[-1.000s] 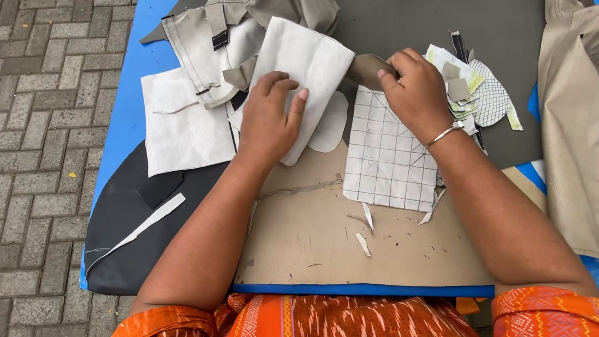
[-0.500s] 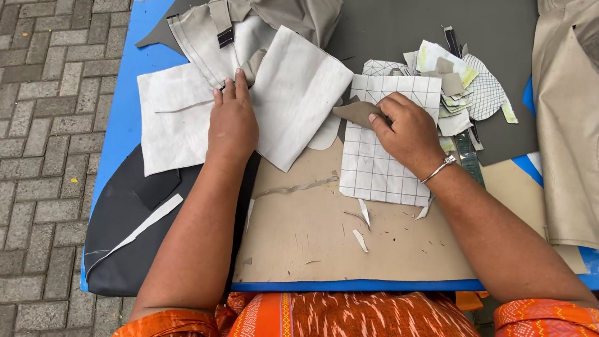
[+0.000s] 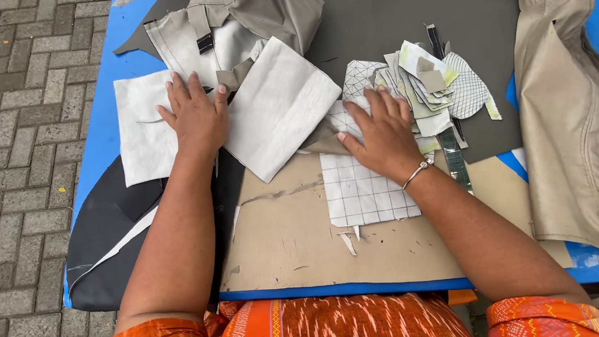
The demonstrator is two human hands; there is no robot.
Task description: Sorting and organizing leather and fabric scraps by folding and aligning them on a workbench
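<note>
The blue table [image 3: 119,44] fills the view, and over its far half lies a dark grey sheet [image 3: 399,25], with a beige garment [image 3: 577,135] heaped at three o'clock and a grey-beige folded garment [image 3: 256,6] at twelve. Nearer the person a brown cardboard board [image 3: 293,240] lies flat at six o'clock, with a black sheet [image 3: 106,231] hanging off the table edge at eight. On the board's far edge lies the grid-printed white piece [image 3: 362,192], at the centre; it looks thin, light and limp, so it would be best taken by pinching a free corner or slid flat under the palm. The right hand [image 3: 382,132] rests flat on it, fingers spread, gripping nothing, just short of a pile of small cut scraps [image 3: 430,82] at one o'clock. At ten o'clock the left hand [image 3: 196,116] presses open-palmed on a plain white fabric piece [image 3: 137,125], beside a larger white panel [image 3: 279,109] that curls at its edge, soft and easily creased.
</note>
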